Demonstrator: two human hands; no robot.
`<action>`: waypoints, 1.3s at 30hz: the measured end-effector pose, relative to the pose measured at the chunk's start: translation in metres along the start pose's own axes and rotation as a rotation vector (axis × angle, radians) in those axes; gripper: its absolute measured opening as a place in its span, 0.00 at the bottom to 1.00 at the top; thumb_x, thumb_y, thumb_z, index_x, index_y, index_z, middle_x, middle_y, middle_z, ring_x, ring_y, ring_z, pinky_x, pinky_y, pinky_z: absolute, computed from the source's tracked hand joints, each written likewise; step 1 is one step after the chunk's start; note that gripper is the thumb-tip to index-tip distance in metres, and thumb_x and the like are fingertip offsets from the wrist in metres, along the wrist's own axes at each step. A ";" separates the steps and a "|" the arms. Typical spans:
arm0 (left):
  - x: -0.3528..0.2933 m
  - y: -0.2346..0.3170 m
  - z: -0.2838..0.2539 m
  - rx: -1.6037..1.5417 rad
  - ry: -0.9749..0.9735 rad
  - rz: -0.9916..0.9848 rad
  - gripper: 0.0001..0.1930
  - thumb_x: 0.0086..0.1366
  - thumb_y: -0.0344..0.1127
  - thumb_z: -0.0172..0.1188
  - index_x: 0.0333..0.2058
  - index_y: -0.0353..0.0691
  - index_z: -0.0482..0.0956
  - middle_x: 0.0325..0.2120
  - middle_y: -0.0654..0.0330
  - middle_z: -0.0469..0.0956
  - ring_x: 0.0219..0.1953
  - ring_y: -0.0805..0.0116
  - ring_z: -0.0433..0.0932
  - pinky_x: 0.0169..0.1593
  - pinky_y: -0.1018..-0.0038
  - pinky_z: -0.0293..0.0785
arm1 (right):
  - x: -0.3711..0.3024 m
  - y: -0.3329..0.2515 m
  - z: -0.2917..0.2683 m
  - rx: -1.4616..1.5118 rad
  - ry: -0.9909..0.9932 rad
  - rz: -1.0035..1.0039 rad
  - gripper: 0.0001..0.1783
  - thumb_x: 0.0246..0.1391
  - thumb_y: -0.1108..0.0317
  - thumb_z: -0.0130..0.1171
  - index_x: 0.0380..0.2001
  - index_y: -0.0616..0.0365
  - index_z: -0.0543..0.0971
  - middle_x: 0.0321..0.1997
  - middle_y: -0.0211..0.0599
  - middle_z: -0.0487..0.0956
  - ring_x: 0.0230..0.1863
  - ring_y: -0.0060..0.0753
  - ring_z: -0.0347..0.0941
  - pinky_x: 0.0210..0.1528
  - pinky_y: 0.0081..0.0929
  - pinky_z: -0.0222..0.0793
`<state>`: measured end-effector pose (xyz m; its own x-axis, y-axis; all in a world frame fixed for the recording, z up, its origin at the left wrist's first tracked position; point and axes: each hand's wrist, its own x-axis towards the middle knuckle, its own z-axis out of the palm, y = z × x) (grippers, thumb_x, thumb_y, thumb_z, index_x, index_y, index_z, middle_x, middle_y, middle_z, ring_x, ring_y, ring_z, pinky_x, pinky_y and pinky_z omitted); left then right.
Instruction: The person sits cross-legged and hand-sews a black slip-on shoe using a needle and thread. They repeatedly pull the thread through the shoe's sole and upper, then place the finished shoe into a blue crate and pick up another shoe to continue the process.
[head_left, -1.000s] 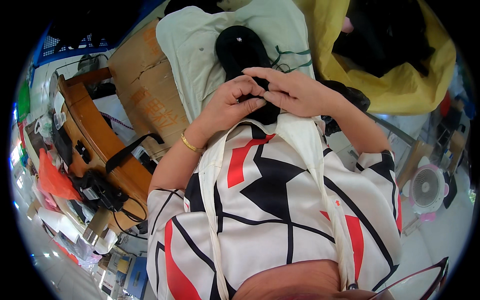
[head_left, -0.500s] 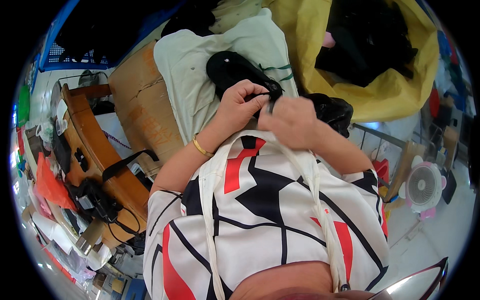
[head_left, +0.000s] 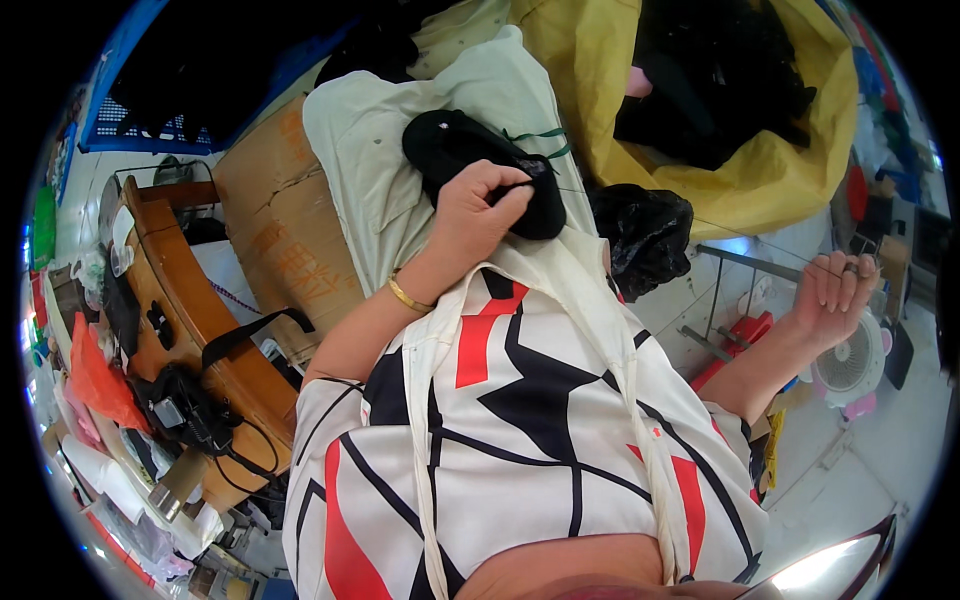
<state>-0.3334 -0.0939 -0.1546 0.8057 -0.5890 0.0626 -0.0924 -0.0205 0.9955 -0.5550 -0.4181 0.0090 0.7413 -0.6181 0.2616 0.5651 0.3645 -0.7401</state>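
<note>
- Swung well out to the person's right, the right hand [head_left: 838, 290] is now far from the black shoe [head_left: 455, 145]; half a second ago both hands met over it. The left hand [head_left: 480, 205] has kept its place.
- Patterned shirt [head_left: 540, 480]: white with black and red shapes, filling the lower middle, with pale straps [head_left: 420, 440] running over it.
- Yellow bag [head_left: 815, 190]: open at the upper right, with dark material inside (a bit of pink shows at its edge).
- Wooden table [head_left: 190, 280]: on the left, with a black bag [head_left: 195, 410] lying on it.
- Pale cloth [head_left: 355, 150]: spread out in front of the person, under the shoe and overlapping a cardboard sheet [head_left: 285, 230].
- Black plastic bag [head_left: 645, 240]: crumpled, to the right of the shoe.
- Black shoe: lying slantwise on the cloth, toe to the upper left, its near end by the person's lap.
- Hands: apart from each other; the left has thumb and forefinger pinched at the shoe's edge, the right is raised with fingers curled in on the thread's far end.
- Gold bracelet [head_left: 410, 292]: around the left wrist.
- Thread [head_left: 740, 233]: thin and dark, stretched from the shoe to the right hand.
</note>
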 end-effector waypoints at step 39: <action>-0.004 0.008 -0.004 0.252 -0.095 0.061 0.07 0.58 0.27 0.67 0.36 0.36 0.81 0.25 0.67 0.73 0.23 0.80 0.66 0.26 0.81 0.63 | -0.037 0.196 0.078 -1.263 -0.620 0.366 0.11 0.57 0.74 0.56 0.43 0.61 0.80 0.28 0.41 0.80 0.23 0.33 0.75 0.30 0.23 0.70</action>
<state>-0.3356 -0.0885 -0.1462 0.7371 -0.6679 0.1028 -0.2909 -0.1762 0.9404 -0.4433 -0.2692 -0.0974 0.9903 -0.1135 -0.0799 -0.1331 -0.6132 -0.7787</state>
